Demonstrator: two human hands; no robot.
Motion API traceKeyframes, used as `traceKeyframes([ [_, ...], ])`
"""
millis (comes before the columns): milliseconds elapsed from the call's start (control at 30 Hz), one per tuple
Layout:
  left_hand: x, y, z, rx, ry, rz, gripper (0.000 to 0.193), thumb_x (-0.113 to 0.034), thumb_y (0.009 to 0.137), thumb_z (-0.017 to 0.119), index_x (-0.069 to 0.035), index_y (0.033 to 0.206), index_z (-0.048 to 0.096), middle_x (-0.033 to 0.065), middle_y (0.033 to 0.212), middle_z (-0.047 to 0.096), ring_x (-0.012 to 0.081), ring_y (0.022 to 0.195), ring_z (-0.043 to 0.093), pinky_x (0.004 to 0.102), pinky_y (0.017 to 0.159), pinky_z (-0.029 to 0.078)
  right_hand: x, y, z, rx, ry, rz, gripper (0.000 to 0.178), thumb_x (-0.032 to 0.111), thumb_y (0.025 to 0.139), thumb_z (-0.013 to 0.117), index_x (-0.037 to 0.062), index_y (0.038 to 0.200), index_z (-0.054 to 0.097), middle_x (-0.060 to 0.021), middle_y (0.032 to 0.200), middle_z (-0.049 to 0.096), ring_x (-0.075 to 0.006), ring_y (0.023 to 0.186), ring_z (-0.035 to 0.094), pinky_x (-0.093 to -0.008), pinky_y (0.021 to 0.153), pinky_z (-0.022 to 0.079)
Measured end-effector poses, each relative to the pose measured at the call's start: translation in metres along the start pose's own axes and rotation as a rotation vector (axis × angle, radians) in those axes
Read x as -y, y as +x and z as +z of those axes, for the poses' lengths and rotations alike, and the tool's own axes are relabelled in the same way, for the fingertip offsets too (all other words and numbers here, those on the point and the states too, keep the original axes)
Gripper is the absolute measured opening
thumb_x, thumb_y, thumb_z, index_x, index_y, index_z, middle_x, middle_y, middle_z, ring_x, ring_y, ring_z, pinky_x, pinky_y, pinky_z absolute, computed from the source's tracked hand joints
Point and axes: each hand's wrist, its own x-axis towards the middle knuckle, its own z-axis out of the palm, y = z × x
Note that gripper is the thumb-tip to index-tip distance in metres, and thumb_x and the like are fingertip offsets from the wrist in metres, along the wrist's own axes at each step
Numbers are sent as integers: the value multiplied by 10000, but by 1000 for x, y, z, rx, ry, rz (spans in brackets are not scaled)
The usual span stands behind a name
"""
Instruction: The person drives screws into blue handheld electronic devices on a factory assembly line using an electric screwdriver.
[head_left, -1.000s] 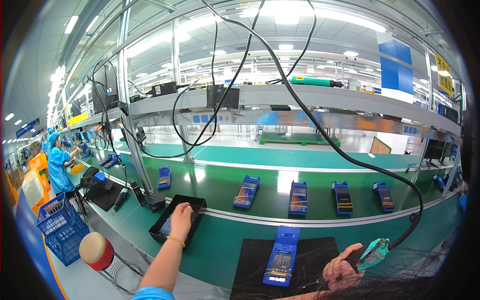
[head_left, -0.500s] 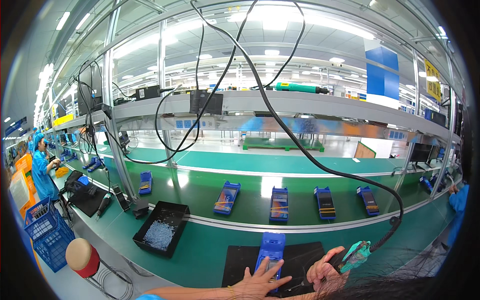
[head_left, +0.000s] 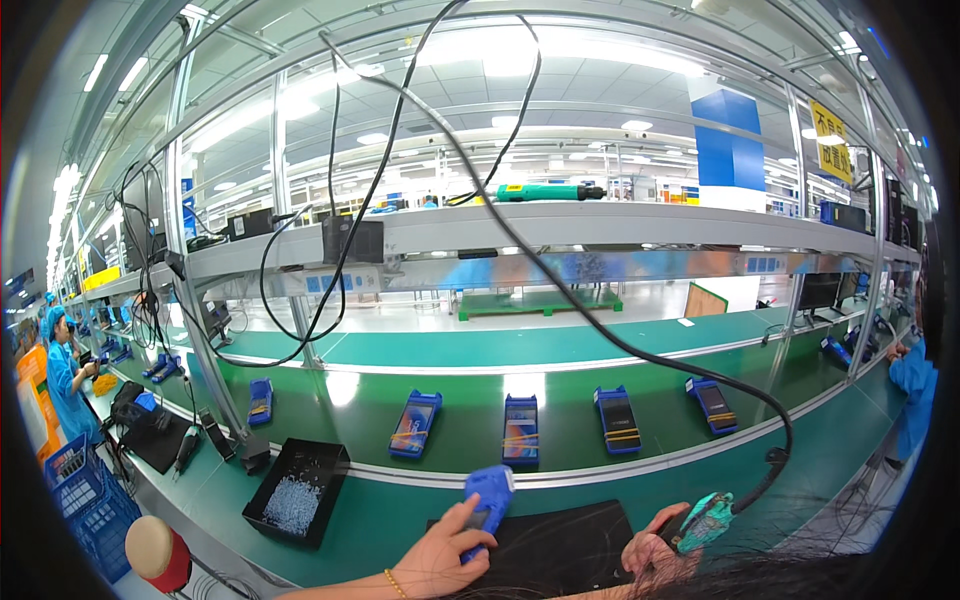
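My left hand (head_left: 436,552) is closed on a blue handheld terminal (head_left: 494,487), its fingers along the casing. The terminal is tilted over the far left corner of a black work mat (head_left: 565,542). On the right, my right hand (head_left: 652,552) wraps round an electric screwdriver (head_left: 708,522) with green covering. A thick black cable (head_left: 786,420) runs from the tool's end up overhead. The screwdriver's tip is hidden from view.
Beyond the mat, several blue terminals with yellow bands, such as this one (head_left: 520,430), lie on a green conveyor (head_left: 460,455). A black bin (head_left: 330,490) of small pale-blue parts stands left. Another green screwdriver (head_left: 550,192) rests on the shelf (head_left: 640,222). Co-workers (head_left: 62,370) are at both sides.
My left hand, earlier spread flat over the terminal on the mat, has gripped it and moved it up and left. My right hand still holds the screwdriver. The view has shifted slightly.
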Motion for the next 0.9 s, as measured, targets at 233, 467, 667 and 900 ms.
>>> traceKeyframes([
  [233,48,88,-25,-121,778,-94,265,-253,799,604,-174,1040,683,225,1487,285,449,1338,324,513,986,424,-11,4,-14,-83,-186,157,262,-53,839,607,0,1027,432,-133,624,547,-245,531,580,-384,486,473],
  [467,171,141,-59,-3,1008,-185,408,-459,846,600,-227,1181,616,121,1492,306,369,1397,242,633,950,384,18,7,12,-92,-455,174,164,31,886,629,47,968,487,-3,655,482,-74,508,441,-237,462,345],
  [667,129,157,-94,-338,926,-939,1046,-609,685,725,-90,1460,252,172,1473,318,337,1393,254,614,1059,296,-8,-10,-29,-252,-400,160,226,47,848,692,76,999,527,4,689,526,-58,562,486,-208,474,356],
  [900,260,126,-135,-608,516,-895,857,-268,749,696,-4,1436,256,247,1164,558,381,1056,583,459,921,473,68,-48,-77,-344,-546,127,236,58,850,694,100,1000,516,-3,694,519,-76,571,486,-220,483,369],
])
